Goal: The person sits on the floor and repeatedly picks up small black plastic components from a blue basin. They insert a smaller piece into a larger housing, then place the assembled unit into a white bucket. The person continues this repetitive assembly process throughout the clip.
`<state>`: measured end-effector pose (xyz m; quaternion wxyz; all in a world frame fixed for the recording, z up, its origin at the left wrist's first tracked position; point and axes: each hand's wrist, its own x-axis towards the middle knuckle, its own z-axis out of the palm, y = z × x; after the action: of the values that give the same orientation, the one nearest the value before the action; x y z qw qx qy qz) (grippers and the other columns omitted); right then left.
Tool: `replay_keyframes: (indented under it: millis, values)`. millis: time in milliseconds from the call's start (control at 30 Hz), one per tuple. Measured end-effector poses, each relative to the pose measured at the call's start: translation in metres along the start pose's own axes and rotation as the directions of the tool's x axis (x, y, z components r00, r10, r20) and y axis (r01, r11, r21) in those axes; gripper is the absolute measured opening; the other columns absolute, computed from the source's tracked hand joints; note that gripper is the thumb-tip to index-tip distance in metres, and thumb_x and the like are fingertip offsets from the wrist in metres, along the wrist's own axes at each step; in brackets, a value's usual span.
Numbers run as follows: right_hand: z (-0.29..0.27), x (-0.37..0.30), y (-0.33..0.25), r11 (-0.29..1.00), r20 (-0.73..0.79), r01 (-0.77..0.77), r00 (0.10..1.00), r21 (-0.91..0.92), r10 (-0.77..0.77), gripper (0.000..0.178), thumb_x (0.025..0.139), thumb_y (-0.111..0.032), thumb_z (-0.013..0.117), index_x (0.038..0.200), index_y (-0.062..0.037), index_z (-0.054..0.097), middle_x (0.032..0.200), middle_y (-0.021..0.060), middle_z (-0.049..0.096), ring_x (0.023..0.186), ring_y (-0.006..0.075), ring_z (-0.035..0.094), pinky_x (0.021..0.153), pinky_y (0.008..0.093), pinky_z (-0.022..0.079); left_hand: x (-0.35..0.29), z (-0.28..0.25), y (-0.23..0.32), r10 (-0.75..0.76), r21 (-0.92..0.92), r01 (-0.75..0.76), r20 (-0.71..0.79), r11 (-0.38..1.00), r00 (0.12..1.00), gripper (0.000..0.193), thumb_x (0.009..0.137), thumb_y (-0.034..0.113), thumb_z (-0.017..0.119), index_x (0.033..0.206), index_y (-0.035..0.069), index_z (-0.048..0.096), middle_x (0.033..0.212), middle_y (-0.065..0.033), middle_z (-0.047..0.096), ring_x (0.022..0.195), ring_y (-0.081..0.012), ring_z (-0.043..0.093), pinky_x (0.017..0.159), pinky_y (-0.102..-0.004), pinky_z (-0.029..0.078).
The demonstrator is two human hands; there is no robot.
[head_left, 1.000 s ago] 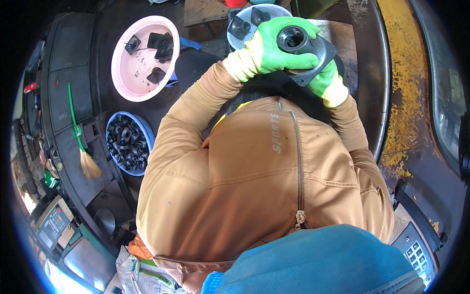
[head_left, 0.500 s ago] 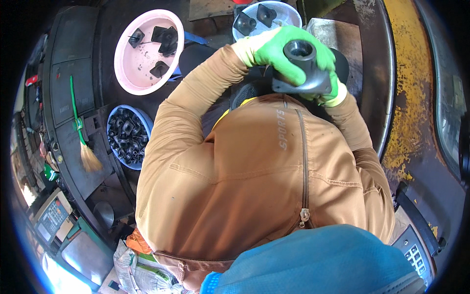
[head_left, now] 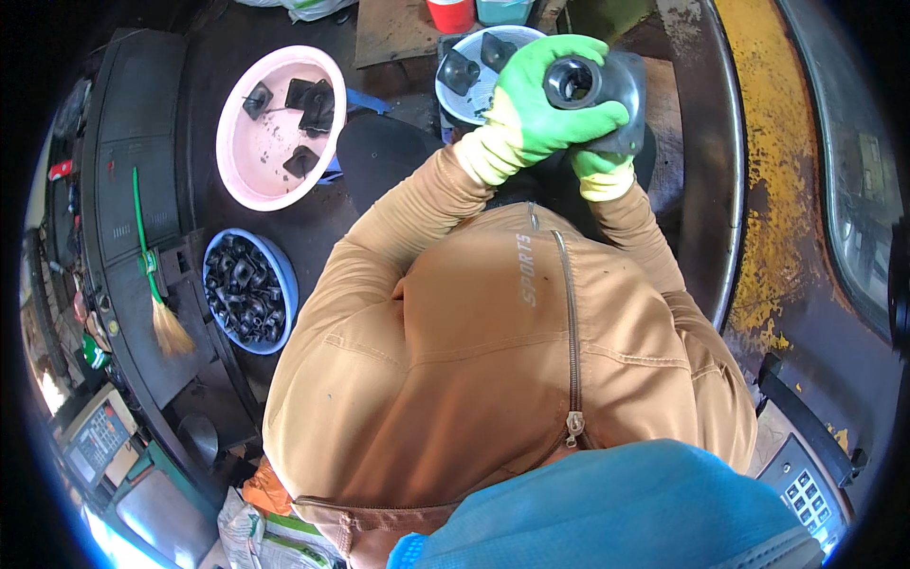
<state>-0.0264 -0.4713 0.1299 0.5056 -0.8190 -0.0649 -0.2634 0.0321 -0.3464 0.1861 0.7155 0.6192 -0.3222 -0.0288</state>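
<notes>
At your far left, a green-handled broom shows against a dark cabinet, bristles toward your side. Next comes a blue basin, heaped with small black parts. Just beyond it, a pink basin holds a few black pieces, some overlapping. Further right, a pale mesh basin carries two dark cones side by side. Your left hand, gloved in green, has its fingers clamped around the neck of a black molded part; you have it up in front of your chest, round opening facing you, square flange to the right. Your right hand is beneath that flange, its fingers hidden, so I cannot tell how they close. Past it runs a yellow frame with flaking paint.
</notes>
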Motion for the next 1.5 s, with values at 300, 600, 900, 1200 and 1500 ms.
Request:
replay_keyframes:
  millis: [300, 600, 900, 1200, 1500]
  values:
    - [-0.012, 0.005, -0.033, 0.996, 0.167, 0.078, 0.982, 0.038, -0.083, 0.047, 0.081, -0.011, 0.072, 0.124, -0.0042, 0.055, 0.115, 0.0098, 0.063, 0.105, 0.0217, 0.062, 0.089, 0.0328, 0.052, 0.01, -0.022, -0.01, 0.254, -0.062, -0.247, 0.33, 0.967, 0.909, 0.043, 0.066, 0.017, 0.085, 0.102, 0.005, 0.066, 0.105, -0.009, 0.069, 0.099, -0.0207, 0.066, 0.087, -0.0329, 0.053]
    - [-0.039, -0.014, -0.027, 0.987, 0.569, -0.135, 0.82, 0.082, 0.065, 0.062, 0.076, -0.017, 0.079, 0.131, -0.0069, 0.052, 0.128, 0.0096, 0.057, 0.118, 0.0217, 0.056, 0.1, 0.036, 0.047, 0.008, -0.035, 0.0, 0.152, -0.225, 0.0, 0.657, 0.974, 0.738, 0.04, 0.065, 0.013, 0.079, 0.101, 0.003, 0.065, 0.109, -0.013, 0.068, 0.104, -0.0276, 0.063, 0.095, -0.0403, 0.049]
    - [-0.007, -0.037, -0.001, 0.8, 0.432, -0.502, 0.833, 0.33, 0.344, 0.074, 0.079, -0.016, 0.079, 0.141, -0.0096, 0.039, 0.133, 0.0073, 0.052, 0.123, 0.0204, 0.051, 0.106, 0.0354, 0.041, 0.034, -0.033, -0.014, 0.352, -0.419, 0.056, 0.821, 0.906, 0.45, 0.047, 0.06, 0.028, 0.08, 0.1, 0.007, 0.067, 0.111, -0.0103, 0.069, 0.118, -0.0322, 0.058, 0.116, -0.0565, 0.02]
    - [-0.012, 0.007, -0.013, 0.993, 0.076, 0.109, 0.991, 0.045, -0.112, 0.046, 0.084, -0.017, 0.072, 0.126, -0.0046, 0.056, 0.115, 0.0103, 0.064, 0.108, 0.0244, 0.062, 0.091, 0.0369, 0.05, 0.017, -0.016, -0.004, 0.178, 0.03, -0.191, 0.236, 0.981, 0.955, 0.058, 0.06, 0.026, 0.089, 0.109, 0.006, 0.066, 0.117, -0.0099, 0.064, 0.111, -0.0257, 0.059, 0.099, -0.0398, 0.045]
    - [0.011, -0.005, 0.001, 0.86, -0.124, -0.126, 0.969, 0.495, 0.213, 0.036, 0.088, -0.015, 0.066, 0.121, -0.004, 0.057, 0.111, 0.0084, 0.064, 0.1, 0.0205, 0.063, 0.087, 0.0327, 0.05, -0.004, 0.007, -0.015, 0.229, 0.186, -0.219, -0.033, 0.958, 0.973, 0.047, 0.064, 0.024, 0.088, 0.1, 0.004, 0.065, 0.097, -0.0078, 0.067, 0.088, -0.0201, 0.066, 0.081, -0.032, 0.053]
